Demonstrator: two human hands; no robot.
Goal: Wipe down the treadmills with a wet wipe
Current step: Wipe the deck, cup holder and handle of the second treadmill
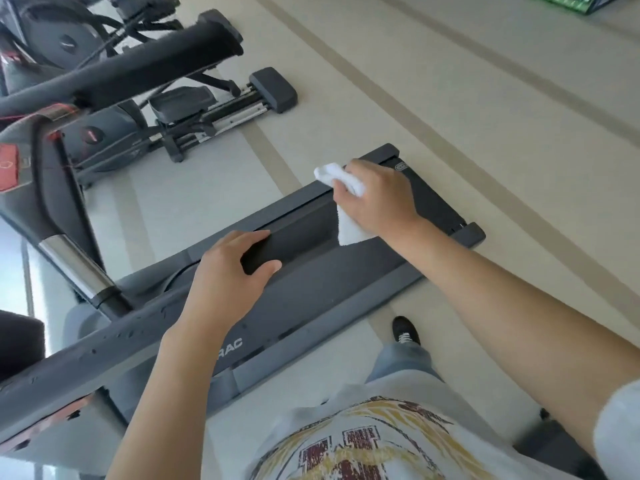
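Note:
A dark grey treadmill (367, 271) lies across the middle of the head view, its deck end at the right. Its near handrail (104, 344) runs up from the lower left, beaded with water drops, and ends in a black foam grip (301, 233). My left hand (225, 285) is closed around the near part of that grip. My right hand (377, 199) holds a white wet wipe (349, 226) bunched over the grip's far end; part of the wipe sticks out above my fingers and part hangs below.
An elliptical trainer (194, 109) stands on the beige floor beyond the treadmill at upper left. The treadmill's console upright (69, 258) with red markings rises at the left. My shoe (405, 330) stands on the floor beside the deck. A green box (575, 1) lies at top right.

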